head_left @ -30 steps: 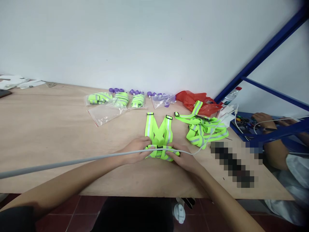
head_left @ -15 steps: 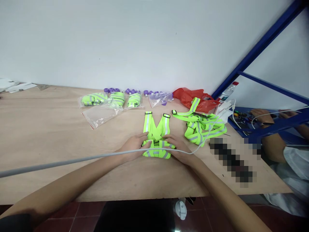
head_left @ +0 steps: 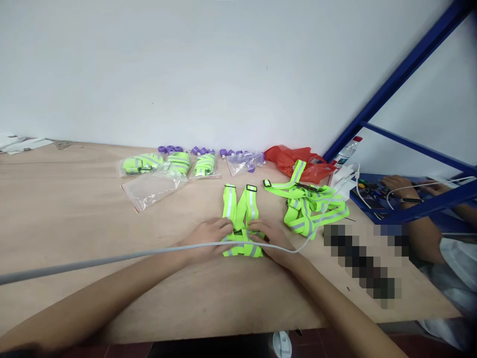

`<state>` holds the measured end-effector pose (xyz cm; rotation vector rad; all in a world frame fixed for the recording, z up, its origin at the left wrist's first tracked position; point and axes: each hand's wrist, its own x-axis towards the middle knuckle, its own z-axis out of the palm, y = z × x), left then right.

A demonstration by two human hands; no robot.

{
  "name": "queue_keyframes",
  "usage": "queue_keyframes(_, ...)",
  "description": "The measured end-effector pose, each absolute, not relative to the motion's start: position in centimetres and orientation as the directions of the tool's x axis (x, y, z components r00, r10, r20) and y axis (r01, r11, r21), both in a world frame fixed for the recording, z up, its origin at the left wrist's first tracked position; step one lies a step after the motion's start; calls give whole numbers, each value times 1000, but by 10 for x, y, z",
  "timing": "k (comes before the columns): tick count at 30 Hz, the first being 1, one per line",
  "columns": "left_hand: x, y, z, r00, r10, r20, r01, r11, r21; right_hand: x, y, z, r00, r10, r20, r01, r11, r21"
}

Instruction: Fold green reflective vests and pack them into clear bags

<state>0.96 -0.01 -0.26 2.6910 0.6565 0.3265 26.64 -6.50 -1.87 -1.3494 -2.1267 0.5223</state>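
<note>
A neon-yellow reflective vest [head_left: 231, 209] made of elastic straps lies partly folded on the table in front of me. Its two upper straps, each with a black buckle, stretch away from me, and the lower straps are gathered into a bundle. My left hand [head_left: 208, 239] has its fingers curled on the bundle's left side. On the right side, my right hand [head_left: 274, 240] grips it with bent fingers; some fingertips are hidden by the straps. A grey cable [head_left: 149, 252] crosses in front of both hands.
A loose reflective vest [head_left: 307, 221] lies to the right. Behind are bagged vests [head_left: 143, 162], a flat clear bag [head_left: 149, 191], purple pieces [head_left: 201, 150], and a red plastic bag [head_left: 298, 161]. A blue metal frame [head_left: 402, 79] and a co-worker's arm [head_left: 425, 228] are at the right.
The vest's lower bundle has become narrower, with my hands pressing in its sides. Its right upper strap has shifted left. The whole view has tilted slightly upward.
</note>
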Motion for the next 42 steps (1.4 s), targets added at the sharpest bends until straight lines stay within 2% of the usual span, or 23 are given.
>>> queue_keyframes(3, 1, 0, -6, 910, 379, 167, 299, -881, 367, 268, -68, -21, -414, 865, 281, 675, 500, -543)
queue_keyframes(9, -5, 3, -8, 911, 388, 140, 309, -866, 393, 275, -71, -18, -553, 812, 187, 689, 571, -446)
queue_keyframes(18, -11, 14, 1, 936, 296, 193, 183, -873, 452, 269, -76, -19, -523, 826, 211, 711, 559, -427)
queue_keyframes(24, -10, 8, -6, 940, 311, 138, 241, -896, 373, 266, -78, -20, -532, 814, 236, 719, 581, -381)
queue_keyframes(29, -8, 10, -12, 927, 341, 158, 255, -878, 404, 267, -79, -21, -459, 856, 236, 714, 514, -476)
queue_keyframes(35, -3, 17, 5, 867, 489, 93, 333, -709, 622, 266, -68, -15, -280, 946, 161, 664, 312, -680)
queue_keyframes(38, 4, 22, 12, 826, 545, 141, 303, -641, 705, 262, -56, -6, -220, 967, 131, 644, 245, -725)
queue_keyframes(42, 18, 40, 5, 752, 607, 257, 325, -681, 656, 258, -39, -1, -187, 958, 218, 637, 287, -716)
